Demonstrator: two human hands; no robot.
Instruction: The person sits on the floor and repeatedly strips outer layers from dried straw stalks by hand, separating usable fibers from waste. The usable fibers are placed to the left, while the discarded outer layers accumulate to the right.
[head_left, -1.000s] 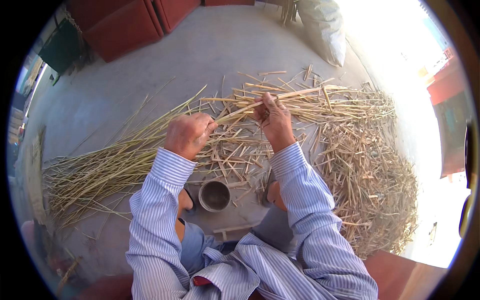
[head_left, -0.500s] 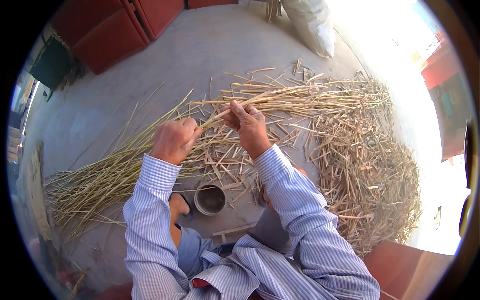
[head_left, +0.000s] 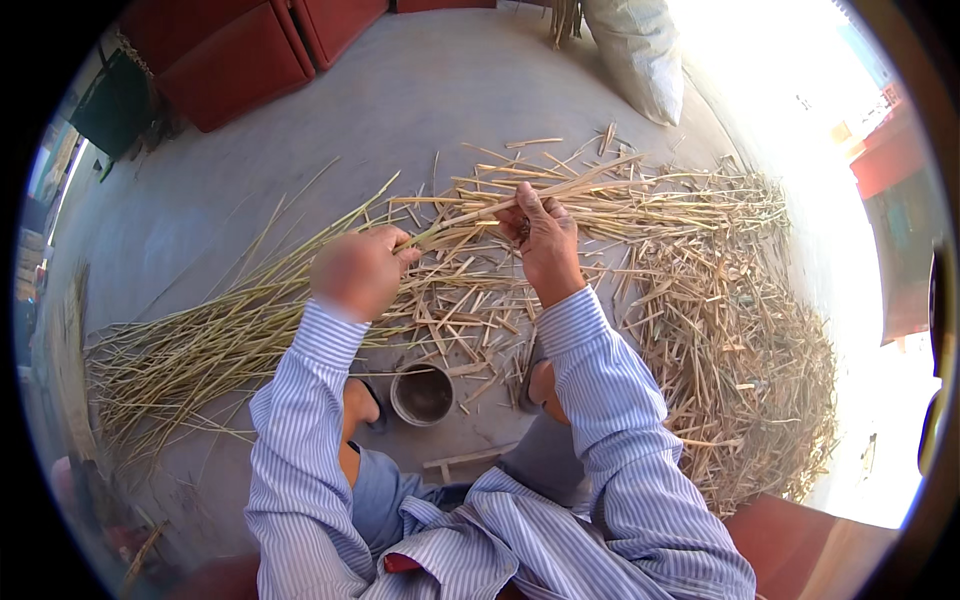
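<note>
A long straw-coloured stalk [head_left: 462,219] runs between my hands, greenish at its left end and pale at the right. My left hand [head_left: 357,272], partly blurred, closes on the greenish end. Further along, my right hand [head_left: 543,240] pinches the pale part between thumb and fingers. Beneath my left hand lies a spread bundle of thin yellow-green stems [head_left: 220,345]. Pale dry stalks [head_left: 660,205] lie beyond my right hand, and short broken husk pieces [head_left: 480,310] are scattered under both hands.
A round metal bowl [head_left: 421,393] stands between my feet. A large heap of dry husks [head_left: 750,370] spreads at the right. Red padded seats [head_left: 235,65] and a green container [head_left: 113,105] stand at the far left, with a white sack [head_left: 640,55] at the back.
My right hand has moved to the right along the stalk, widening the gap between my hands. The fingers of my left hand now reach further forward on the greenish end.
</note>
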